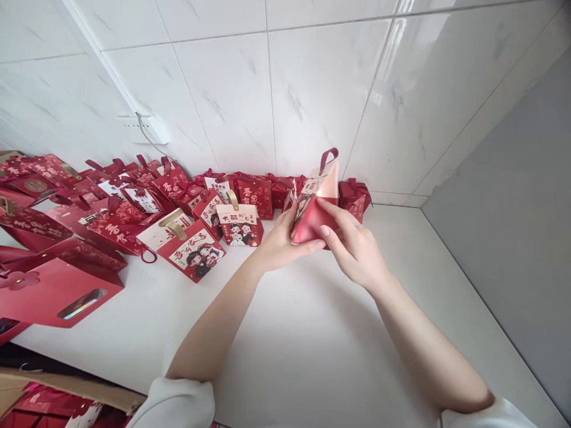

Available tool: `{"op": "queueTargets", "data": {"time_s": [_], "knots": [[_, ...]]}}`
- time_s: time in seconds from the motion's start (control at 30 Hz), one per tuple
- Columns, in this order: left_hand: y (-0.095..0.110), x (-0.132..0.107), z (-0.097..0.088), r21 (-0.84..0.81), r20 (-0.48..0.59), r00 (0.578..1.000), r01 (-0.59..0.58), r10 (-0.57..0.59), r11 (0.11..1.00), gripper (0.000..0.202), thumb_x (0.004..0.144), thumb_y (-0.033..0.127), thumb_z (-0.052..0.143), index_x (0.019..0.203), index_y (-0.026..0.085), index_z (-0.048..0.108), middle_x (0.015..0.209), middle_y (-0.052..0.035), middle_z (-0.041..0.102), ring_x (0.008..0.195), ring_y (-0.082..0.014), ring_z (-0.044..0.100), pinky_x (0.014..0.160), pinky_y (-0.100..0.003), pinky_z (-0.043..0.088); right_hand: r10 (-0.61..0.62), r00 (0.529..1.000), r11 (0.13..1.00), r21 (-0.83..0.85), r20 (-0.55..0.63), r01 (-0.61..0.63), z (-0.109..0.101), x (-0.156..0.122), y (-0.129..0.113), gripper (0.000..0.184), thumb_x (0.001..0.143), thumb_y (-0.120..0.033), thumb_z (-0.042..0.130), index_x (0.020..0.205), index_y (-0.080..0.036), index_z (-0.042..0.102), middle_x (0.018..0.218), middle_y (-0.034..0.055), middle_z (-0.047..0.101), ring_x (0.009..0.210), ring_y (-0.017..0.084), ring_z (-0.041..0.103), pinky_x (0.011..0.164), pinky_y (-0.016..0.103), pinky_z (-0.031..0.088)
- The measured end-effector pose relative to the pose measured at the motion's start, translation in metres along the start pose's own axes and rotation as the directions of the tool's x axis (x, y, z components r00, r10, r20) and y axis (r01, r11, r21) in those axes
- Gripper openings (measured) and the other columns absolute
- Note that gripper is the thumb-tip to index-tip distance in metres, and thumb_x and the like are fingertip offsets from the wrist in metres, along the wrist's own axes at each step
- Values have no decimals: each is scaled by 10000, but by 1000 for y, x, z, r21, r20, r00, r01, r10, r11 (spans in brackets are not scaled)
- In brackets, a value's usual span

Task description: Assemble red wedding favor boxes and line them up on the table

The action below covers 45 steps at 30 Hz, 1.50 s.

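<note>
A red and cream gift box (312,221) with a dark red ribbon loop on top is held up off the table, tilted so its plain red side faces me. My left hand (282,239) grips its left side and lower edge, thumb running along the bottom. On the other side, my right hand (355,245) has its fingers bent against the red face and its thumb near the lower corner. The box's printed front, with cartoon figures, shows only edge-on. Just left of my left hand stands a small gift box with a gold handle (241,227).
Many red gift boxes (120,229) crowd the left of the white table (285,351) and line the tiled wall (312,89). A larger red box with a window (40,291) stands front left. Below it is an open carton (89,386). A grey panel (508,196) borders the right.
</note>
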State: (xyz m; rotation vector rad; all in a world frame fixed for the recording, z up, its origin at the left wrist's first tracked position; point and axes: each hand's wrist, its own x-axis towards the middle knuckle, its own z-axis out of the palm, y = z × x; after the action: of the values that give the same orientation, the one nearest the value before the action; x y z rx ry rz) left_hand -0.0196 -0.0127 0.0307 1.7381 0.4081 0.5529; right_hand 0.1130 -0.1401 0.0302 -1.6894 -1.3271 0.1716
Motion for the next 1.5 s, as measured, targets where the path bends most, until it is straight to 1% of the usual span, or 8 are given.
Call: {"op": "queueTargets", "data": {"time_s": [0.1,0.23,0.4,0.67,0.97,1.13,1.3,1.5], "knots": [[-12,7,1,-200,102,987,140,-121,970,557,821,511,614,1314,266,523,1315,-102,576,1212,-315,541,956,-460,493,-22,997,990,137,69,12,-3,-4,-11,462,934,-503,456,1371,-358,421,1401,53,512,814,231,685,685,375,546],[-24,13,-1,-276,-39,986,145,-162,950,583,851,505,553,1369,261,446,1335,-109,559,1179,-306,564,911,-449,510,32,999,987,155,-12,-29,-2,-3,-8,406,903,-524,513,1230,-297,430,1187,72,629,752,206,671,608,324,519],[-27,12,5,24,-257,962,-93,96,995,639,873,441,550,1445,272,322,1466,-86,413,1334,-279,415,1081,-438,375,61,998,998,-11,32,-60,9,2,10,394,936,-557,428,722,-227,456,627,1,594,549,159,560,540,270,409],[-23,4,12,351,-287,902,-215,324,911,651,893,426,539,1468,264,280,1485,-99,361,1417,-259,257,1153,-419,254,-36,999,999,-15,24,36,15,4,14,423,978,-462,369,634,-217,346,543,-31,426,498,122,381,515,260,300],[-28,11,11,-392,-47,997,-76,62,917,631,870,616,347,1354,229,465,1297,-93,589,1233,-323,516,950,-455,464,57,964,993,110,-261,-29,2,5,11,368,962,-489,395,702,-229,410,650,0,513,607,158,463,584,277,377],[-32,13,2,-473,177,981,151,-74,868,770,777,789,260,1189,226,584,1001,-101,692,924,-299,668,667,-368,507,177,984,929,336,-33,-156,0,9,13,431,921,-596,413,697,-228,443,615,-7,503,525,144,424,486,267,335],[-46,22,-12,-461,-77,989,79,-129,884,374,753,510,652,988,219,639,727,-10,630,539,-114,551,451,-229,373,129,991,930,350,-23,-113,0,9,18,457,901,-593,465,647,-214,435,605,-9,487,528,131,409,486,252,312],[-39,23,-25,-449,-140,983,43,-118,892,573,833,694,429,1103,225,618,974,-66,683,819,-207,646,601,-308,489,48,996,988,143,74,-58,-2,9,18,436,936,-549,437,666,-208,459,574,-23,494,512,117,411,506,246,323]]}}
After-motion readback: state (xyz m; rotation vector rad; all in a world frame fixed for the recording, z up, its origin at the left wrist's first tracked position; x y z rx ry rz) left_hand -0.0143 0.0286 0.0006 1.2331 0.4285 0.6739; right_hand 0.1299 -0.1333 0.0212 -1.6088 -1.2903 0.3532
